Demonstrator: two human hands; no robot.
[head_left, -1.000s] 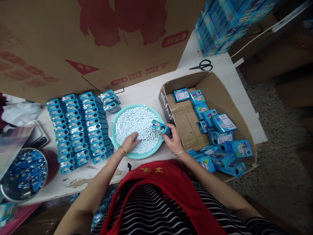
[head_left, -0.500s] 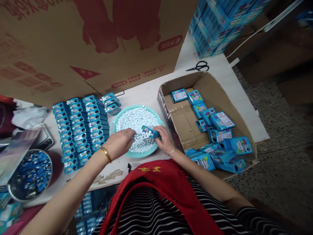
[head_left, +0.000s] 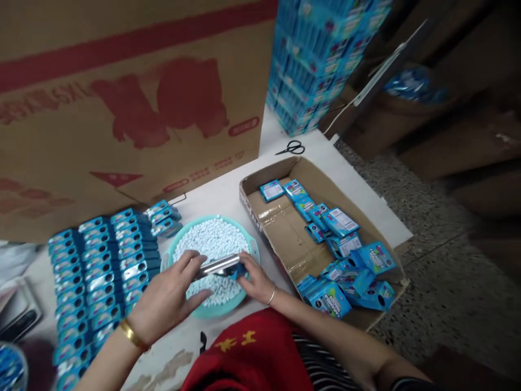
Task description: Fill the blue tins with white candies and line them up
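While both hands, left hand [head_left: 171, 296] and right hand [head_left: 254, 281], clamp one tin [head_left: 220, 266] over the basin [head_left: 171, 251], a white table [head_left: 220, 198] spreads beyond them, speckled floor [head_left: 439, 260] right.

White pellets [head_left: 211, 241] in a teal basin [head_left: 170, 251], blue tins [head_left: 106, 255], brown carton [head_left: 285, 239], black scissors [head_left: 291, 147], red-and-striped clothing [head_left: 260, 358]

One head-worn camera looks steeply down, close over the white table [head_left: 228, 195].
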